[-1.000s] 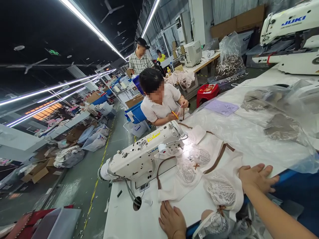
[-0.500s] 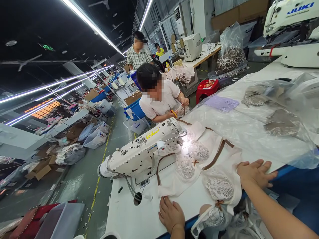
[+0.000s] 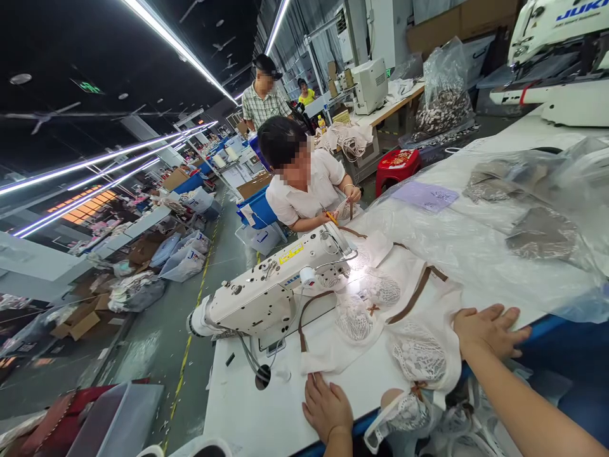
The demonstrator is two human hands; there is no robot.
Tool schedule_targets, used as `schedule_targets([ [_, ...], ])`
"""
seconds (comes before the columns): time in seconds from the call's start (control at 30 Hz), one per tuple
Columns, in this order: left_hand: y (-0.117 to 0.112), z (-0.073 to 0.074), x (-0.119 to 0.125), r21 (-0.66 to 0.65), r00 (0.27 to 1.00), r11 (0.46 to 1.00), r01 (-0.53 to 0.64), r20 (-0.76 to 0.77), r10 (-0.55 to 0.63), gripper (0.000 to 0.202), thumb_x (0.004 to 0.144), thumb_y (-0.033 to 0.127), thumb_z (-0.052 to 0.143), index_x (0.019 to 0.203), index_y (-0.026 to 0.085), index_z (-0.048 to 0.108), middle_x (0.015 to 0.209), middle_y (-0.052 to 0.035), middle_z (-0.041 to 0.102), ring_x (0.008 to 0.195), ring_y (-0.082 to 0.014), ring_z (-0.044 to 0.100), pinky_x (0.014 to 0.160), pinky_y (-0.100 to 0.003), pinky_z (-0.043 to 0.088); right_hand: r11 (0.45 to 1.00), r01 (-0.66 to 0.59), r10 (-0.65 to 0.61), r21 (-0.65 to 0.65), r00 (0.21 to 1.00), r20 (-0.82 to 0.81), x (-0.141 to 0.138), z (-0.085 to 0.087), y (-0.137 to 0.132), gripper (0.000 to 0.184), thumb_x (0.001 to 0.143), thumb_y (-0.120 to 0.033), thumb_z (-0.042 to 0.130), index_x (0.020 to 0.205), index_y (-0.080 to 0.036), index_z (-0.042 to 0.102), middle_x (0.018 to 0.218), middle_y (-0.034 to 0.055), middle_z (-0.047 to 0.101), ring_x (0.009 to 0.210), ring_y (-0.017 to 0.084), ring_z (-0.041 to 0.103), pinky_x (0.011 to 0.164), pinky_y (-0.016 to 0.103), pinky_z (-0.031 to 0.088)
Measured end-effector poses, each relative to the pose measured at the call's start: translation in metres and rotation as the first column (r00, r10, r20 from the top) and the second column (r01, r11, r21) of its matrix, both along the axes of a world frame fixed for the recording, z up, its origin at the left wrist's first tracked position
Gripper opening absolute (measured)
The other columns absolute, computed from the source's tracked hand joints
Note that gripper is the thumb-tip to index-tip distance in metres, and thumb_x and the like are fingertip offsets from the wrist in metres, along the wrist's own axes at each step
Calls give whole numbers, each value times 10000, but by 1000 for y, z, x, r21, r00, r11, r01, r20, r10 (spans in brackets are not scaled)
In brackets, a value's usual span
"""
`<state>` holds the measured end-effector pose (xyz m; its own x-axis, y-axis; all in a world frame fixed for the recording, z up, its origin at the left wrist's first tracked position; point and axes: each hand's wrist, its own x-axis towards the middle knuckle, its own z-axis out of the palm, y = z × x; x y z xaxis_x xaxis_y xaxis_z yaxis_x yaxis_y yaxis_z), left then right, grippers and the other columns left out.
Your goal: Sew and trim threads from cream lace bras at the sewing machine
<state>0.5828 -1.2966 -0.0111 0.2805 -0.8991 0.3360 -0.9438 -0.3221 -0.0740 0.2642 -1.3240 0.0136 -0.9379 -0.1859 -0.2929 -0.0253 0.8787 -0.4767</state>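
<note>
My left hand (image 3: 328,407) lies flat on the white sewing table, palm down, fingertips at the band of a white lace bra (image 3: 354,316) with brown trim. It holds nothing. Further right, my right hand (image 3: 490,330) rests palm down with fingers spread, touching the side edge of another white lace bra (image 3: 421,352) near the table's front edge. Brown bows mark the middle of these bras. More lace bras (image 3: 404,416) hang in a heap below the edge. Behind them stands a white sewing machine (image 3: 271,285), its lamp shining on the cloth.
Clear plastic sheeting (image 3: 480,235) with brown pieces and a purple paper (image 3: 425,195) covers the table's right part. Across the table, a co-worker (image 3: 304,184) holds yellow-handled scissors (image 3: 332,218) and a bra. A second machine (image 3: 547,95) stands at upper right, a red stool (image 3: 396,168) beyond.
Both hands and the bras stay in place. The view has shifted very slightly. The co-worker's head and scissors have moved a little.
</note>
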Motion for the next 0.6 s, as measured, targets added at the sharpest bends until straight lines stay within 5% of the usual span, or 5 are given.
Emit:
schedule_targets([
  [0.6,-1,4,-3,24,997,999,-22,-68,23,350,857,190,381,1106,108,612,1201,-145,583,1111,-266,526,936,-466,392,1000,-6,6,-22,1000,6,1,6,1,659,869,-400,236,1450,-90,215,1507,103,152,1326,407,117,939,675,314],
])
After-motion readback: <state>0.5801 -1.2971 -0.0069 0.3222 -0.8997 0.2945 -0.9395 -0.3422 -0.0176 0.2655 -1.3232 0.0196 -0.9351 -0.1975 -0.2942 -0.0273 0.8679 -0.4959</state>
